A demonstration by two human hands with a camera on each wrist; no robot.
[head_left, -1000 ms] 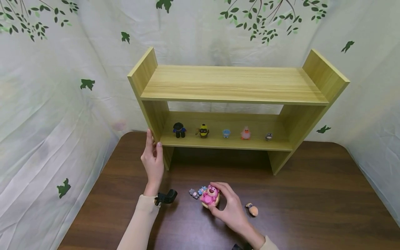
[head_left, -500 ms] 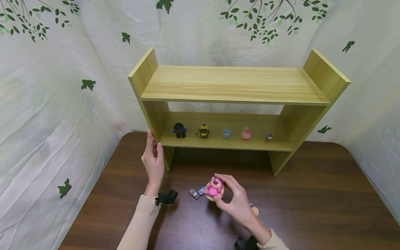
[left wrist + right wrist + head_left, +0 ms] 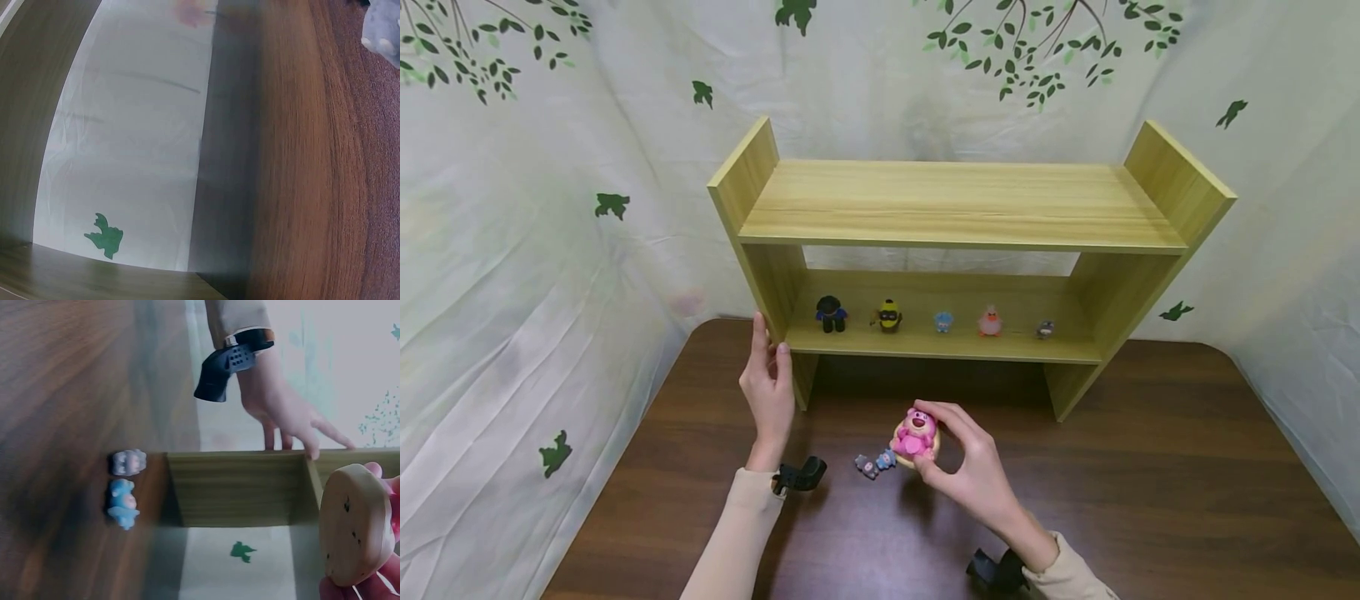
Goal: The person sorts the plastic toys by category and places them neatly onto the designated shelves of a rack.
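Fingers of the right hand are pinching the pink bear just above the table, beside two small figures, while the left hand, fingers straight, is touching the shelf holding five figurines.

Five figurines are lined up on the lower shelf; two small figurines lie on the table; one pink bear is held.

Shelf figurines too small to identify.
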